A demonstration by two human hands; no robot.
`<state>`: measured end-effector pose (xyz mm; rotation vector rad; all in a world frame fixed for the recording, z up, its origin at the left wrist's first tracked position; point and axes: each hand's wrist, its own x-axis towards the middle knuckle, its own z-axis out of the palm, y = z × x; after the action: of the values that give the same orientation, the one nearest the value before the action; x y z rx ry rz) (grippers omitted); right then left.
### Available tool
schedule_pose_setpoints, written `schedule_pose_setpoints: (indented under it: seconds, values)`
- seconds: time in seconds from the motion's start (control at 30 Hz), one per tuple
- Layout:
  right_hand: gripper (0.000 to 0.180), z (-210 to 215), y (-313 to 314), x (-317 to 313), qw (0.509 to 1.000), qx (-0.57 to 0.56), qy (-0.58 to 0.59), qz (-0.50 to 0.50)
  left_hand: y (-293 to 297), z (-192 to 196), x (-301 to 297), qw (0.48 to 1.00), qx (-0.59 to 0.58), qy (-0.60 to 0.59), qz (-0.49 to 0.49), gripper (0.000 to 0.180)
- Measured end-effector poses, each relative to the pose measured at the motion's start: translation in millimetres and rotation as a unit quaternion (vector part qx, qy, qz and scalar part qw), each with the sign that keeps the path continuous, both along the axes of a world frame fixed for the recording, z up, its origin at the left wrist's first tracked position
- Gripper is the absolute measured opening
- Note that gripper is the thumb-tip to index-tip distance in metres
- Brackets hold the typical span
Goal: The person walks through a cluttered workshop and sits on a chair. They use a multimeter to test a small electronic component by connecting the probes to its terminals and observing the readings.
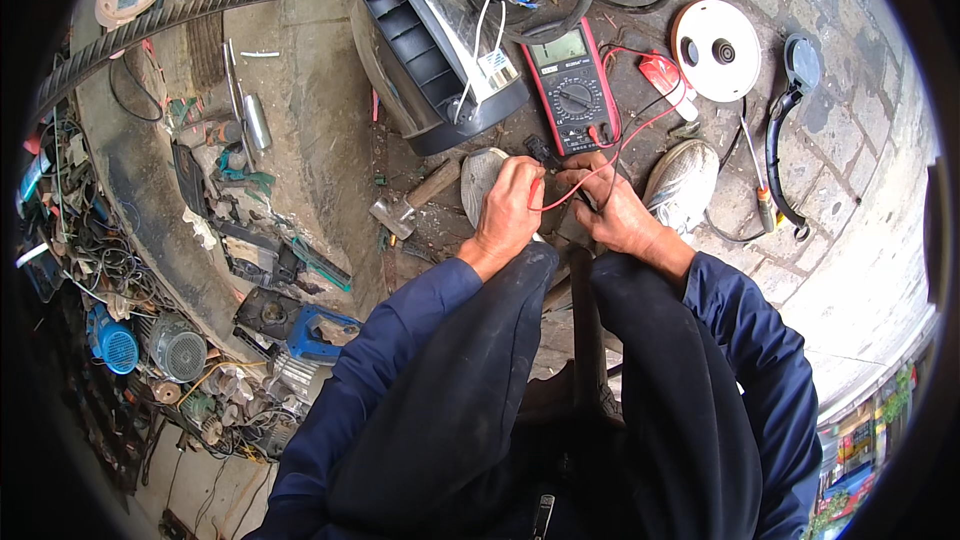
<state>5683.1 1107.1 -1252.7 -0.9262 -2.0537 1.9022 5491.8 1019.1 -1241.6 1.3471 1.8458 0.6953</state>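
A: Head view, largest item first: a dark appliance housing with a clear cover lies on the paved floor, above the person's knees. What sits beside it?

B: Just to its right, a red-cased multimeter, face up, with a red lead looping down to the hands. A hammer lies left of the hands; a white disc lies well apart at upper right.

A: State of the hands?

B: Left hand: fingers pressed together, pinching the red probe at its tip. Right hand: fingers closed around a dark probe. Both tips meet at a small black connector just below the meter.

A: Likely fault from here?

B: Judged only: the tips stand very close, so a slip could bridge the contacts and give a false reading. The slack lead could also snag and drag the meter.
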Motion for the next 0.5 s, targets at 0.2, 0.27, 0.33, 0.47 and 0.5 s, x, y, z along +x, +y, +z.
schedule_pose_setpoints:
  seconds: [0.2,0.27,0.33,0.47,0.5]
  values:
    - [0.04,1.6,0.4,-0.9,1.0,0.02,0.009,-0.015,0.2,-0.5,-0.3,1.0,-0.003,0.001,-0.001,0.018]
    - [0.04,1.1,0.2,-0.5,1.0,0.026,0.002,-0.013,0.3,-0.3,-0.3,1.0,-0.003,0.0,-0.001,0.018]
    - [0.042,0.3,-0.1,0.1,1.0,0.019,-0.004,-0.008,0.3,-0.3,-0.3,1.0,-0.003,-0.001,0.0,0.018]
    - [0.045,-1.4,-0.3,0.8,1.0,-0.004,-0.015,0.0,0.4,-0.7,-0.3,1.0,-0.001,0.005,-0.002,0.018]
    - [0.045,-1.6,-0.4,0.9,1.0,-0.006,-0.017,0.0,0.6,-0.7,-0.3,1.0,0.0,0.004,-0.002,0.018]
